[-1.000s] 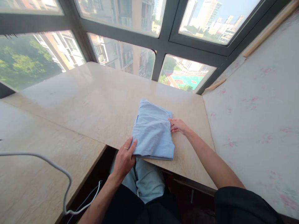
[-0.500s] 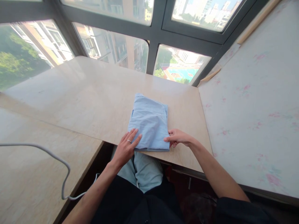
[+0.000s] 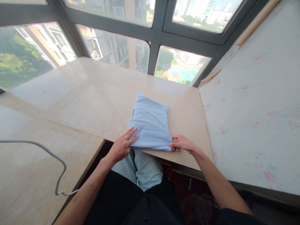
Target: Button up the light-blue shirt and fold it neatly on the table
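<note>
A folded light blue cloth garment, perhaps a shirt, (image 3: 151, 120) lies flat in front of me near the counter's front edge. My left hand (image 3: 122, 143), with a ring on one finger, rests on its lower left corner, fingers stretched out over the fabric. At the lower right corner, my right hand (image 3: 180, 143) pinches the garment's edge between thumb and fingers. The cloth looks drawn fairly smooth between the two hands, with faint creases running across it. How its under layers are folded is hidden.
The garment lies on a beige stone-like counter (image 3: 98, 103). A second beige surface (image 3: 35, 162) extends at the left, with a grey cable (image 3: 56, 159) across it. Dark-framed windows (image 3: 154, 37) stand behind, and a wall with flowered paper (image 3: 248, 118) rises at the right.
My right hand has moved slightly right and down, pulling the garment's lower right corner outward. My left hand has shifted a little left, and the wrinkles in the cloth have flattened.
</note>
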{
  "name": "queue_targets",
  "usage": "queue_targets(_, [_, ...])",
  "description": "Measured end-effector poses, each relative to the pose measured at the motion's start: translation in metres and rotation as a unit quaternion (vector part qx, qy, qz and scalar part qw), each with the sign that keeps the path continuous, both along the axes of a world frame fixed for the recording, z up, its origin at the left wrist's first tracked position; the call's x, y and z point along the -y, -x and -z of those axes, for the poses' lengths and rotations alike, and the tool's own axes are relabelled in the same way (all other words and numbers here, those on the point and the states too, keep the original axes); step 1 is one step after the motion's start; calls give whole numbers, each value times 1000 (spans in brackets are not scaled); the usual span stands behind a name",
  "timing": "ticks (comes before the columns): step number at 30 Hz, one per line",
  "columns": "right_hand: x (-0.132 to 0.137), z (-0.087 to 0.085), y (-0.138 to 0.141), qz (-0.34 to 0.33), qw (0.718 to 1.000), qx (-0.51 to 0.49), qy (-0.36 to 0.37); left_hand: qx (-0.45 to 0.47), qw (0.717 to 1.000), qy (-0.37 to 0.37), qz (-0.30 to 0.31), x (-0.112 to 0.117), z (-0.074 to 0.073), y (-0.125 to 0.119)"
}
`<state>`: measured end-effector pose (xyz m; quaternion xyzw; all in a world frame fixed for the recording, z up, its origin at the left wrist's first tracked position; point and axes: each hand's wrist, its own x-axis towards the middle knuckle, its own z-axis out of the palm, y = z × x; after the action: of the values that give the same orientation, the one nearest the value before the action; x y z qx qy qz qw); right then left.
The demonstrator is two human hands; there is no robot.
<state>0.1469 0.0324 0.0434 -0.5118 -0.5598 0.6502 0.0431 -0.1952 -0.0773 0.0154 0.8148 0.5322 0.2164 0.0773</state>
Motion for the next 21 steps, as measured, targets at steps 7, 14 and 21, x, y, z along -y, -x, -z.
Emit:
queue_targets(7, [-13, -11, 1, -11, 977, 110, -182, -10, 998, 30, 54, -1, -43, -2])
queue_targets(14, [-59, -33, 73, 27, 903, 60, -425, -2, 999, -40, -19, -61, -58, -26])
queue_targets(21, [-118, -30, 198, -120, 797, 106, -582, -66, 994, -13, -91, -117, -29, -33])
